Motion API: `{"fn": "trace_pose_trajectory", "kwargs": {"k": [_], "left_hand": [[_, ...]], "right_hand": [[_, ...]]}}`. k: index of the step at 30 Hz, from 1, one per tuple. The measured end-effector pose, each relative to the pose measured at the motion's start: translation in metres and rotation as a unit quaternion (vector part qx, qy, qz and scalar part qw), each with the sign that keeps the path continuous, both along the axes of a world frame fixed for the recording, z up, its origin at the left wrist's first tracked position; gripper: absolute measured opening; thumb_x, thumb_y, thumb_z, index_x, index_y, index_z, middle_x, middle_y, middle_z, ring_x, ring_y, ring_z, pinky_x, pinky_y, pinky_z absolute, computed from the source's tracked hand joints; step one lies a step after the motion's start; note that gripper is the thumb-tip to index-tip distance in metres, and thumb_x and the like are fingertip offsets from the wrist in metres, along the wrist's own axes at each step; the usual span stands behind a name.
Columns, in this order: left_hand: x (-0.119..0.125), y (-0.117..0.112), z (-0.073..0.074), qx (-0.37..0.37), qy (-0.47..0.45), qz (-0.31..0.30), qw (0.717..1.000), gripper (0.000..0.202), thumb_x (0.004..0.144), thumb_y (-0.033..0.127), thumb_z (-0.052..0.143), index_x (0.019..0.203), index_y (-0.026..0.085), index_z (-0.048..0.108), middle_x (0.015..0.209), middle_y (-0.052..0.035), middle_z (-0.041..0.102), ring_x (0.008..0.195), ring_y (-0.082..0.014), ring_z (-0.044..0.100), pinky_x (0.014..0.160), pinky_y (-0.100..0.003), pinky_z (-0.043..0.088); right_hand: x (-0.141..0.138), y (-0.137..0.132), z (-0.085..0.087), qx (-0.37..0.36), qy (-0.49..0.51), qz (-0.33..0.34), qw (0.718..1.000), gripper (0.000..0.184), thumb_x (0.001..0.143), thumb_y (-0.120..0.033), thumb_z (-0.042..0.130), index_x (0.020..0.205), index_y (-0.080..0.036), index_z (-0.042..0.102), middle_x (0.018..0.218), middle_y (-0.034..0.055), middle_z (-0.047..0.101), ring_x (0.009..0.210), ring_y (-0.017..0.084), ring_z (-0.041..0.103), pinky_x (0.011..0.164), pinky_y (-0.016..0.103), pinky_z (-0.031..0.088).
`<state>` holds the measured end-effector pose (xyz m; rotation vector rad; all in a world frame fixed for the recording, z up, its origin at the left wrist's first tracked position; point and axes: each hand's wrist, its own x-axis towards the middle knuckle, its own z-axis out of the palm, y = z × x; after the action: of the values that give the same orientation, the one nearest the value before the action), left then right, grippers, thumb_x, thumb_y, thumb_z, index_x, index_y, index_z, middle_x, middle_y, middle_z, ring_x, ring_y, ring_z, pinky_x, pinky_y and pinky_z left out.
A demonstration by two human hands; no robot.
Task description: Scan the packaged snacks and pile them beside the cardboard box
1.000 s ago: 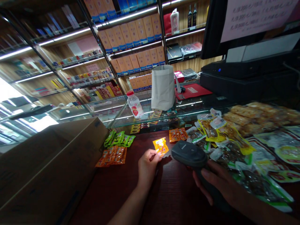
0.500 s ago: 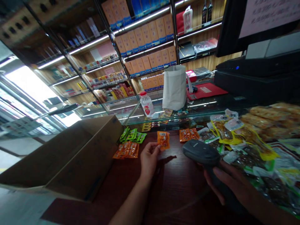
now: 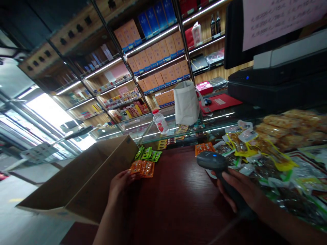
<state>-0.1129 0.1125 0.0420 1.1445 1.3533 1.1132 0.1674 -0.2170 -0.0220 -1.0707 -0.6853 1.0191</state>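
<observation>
The left hand [image 3: 121, 183] reaches the orange snack sachets [image 3: 142, 169] at the far edge of the tabletop [image 3: 176, 204], beside a cardboard box [image 3: 102, 177]; whether it grips one cannot be told. A moment earlier it held a sachet up further right. The right hand [image 3: 240, 190] stays clamped around a black handheld barcode scanner [image 3: 212, 161], forearm extending in from the right.
</observation>
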Motion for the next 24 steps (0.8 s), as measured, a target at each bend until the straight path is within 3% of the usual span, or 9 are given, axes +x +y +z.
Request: {"fn": "trace_pose_trajectory", "kwargs": {"k": [5,10,12,16,18,20,22,24], "left_hand": [[0.006,0.002,-0.009,0.004,-0.004,0.031,1.000,0.014,0.083,-0.004,0.056,0.079,0.009,0.057,0.054,-0.0072,0.066,0.046,-0.0141,0.065,0.047,-0.020,0.055],[0.003,-0.013,-0.017,0.025,-0.031,0.035,0.999,0.010,0.084,0.000,0.058,0.083,0.009,0.057,0.065,-0.0061,0.067,0.057,-0.0136,0.069,0.062,-0.023,0.059],[-0.001,-0.022,-0.020,0.056,-0.034,0.051,0.997,0.009,0.083,0.004,0.061,0.090,0.009,0.059,0.074,-0.0062,0.068,0.064,-0.0142,0.070,0.067,-0.026,0.060],[0.007,-0.044,-0.024,0.153,0.044,0.093,0.983,0.038,0.081,0.023,0.067,0.118,0.017,0.061,0.091,-0.0043,0.068,0.065,-0.0133,0.067,0.066,-0.028,0.058],[0.027,-0.058,-0.025,0.169,0.096,0.027,0.981,0.044,0.079,0.032,0.069,0.120,0.019,0.063,0.090,-0.0038,0.069,0.064,-0.0141,0.065,0.062,-0.027,0.056],[0.059,-0.072,-0.028,0.166,0.118,-0.103,0.974,0.041,0.075,0.038,0.071,0.111,0.018,0.068,0.089,-0.0050,0.071,0.069,-0.0173,0.066,0.062,-0.026,0.054],[0.099,-0.085,-0.032,0.182,0.125,-0.239,0.946,0.036,0.072,0.038,0.072,0.102,0.017,0.071,0.097,-0.0082,0.072,0.082,-0.0217,0.068,0.066,-0.028,0.055],[0.142,-0.095,-0.038,0.208,0.161,-0.323,0.909,0.029,0.075,0.036,0.070,0.096,0.017,0.073,0.102,-0.0103,0.072,0.093,-0.0240,0.067,0.076,-0.031,0.054]], "right_hand": [[-0.001,0.001,0.003,0.014,0.001,-0.002,1.000,0.039,0.091,-0.058,0.055,0.090,-0.019,0.053,0.066,-0.0038,0.061,0.036,0.005,0.050,0.033,0.014,0.037],[0.000,0.002,0.008,0.007,-0.004,-0.002,1.000,0.041,0.089,-0.060,0.055,0.087,-0.019,0.052,0.065,-0.0045,0.060,0.036,0.005,0.050,0.033,0.014,0.038],[0.000,0.003,0.011,0.003,0.002,-0.005,1.000,0.044,0.087,-0.062,0.056,0.084,-0.019,0.051,0.064,-0.0044,0.060,0.036,0.006,0.050,0.033,0.014,0.039],[0.002,0.003,0.018,0.016,0.017,-0.015,1.000,0.046,0.083,-0.064,0.059,0.090,-0.018,0.052,0.065,-0.0048,0.060,0.034,0.006,0.049,0.030,0.016,0.039],[0.007,0.002,0.024,0.028,0.022,-0.028,0.999,0.044,0.085,-0.060,0.059,0.096,-0.018,0.054,0.066,-0.0044,0.061,0.034,0.007,0.050,0.030,0.017,0.041],[0.013,-0.001,0.030,0.047,0.029,-0.054,0.997,0.043,0.086,-0.058,0.060,0.100,-0.017,0.054,0.067,-0.0038,0.062,0.035,0.007,0.050,0.031,0.017,0.042],[0.020,-0.003,0.036,0.067,0.038,-0.078,0.994,0.043,0.087,-0.058,0.060,0.099,-0.017,0.056,0.068,-0.0027,0.063,0.036,0.007,0.051,0.032,0.017,0.042],[0.027,-0.003,0.039,0.079,0.054,-0.094,0.991,0.044,0.085,-0.060,0.061,0.095,-0.017,0.057,0.067,-0.0021,0.063,0.036,0.007,0.050,0.032,0.018,0.042]]}}
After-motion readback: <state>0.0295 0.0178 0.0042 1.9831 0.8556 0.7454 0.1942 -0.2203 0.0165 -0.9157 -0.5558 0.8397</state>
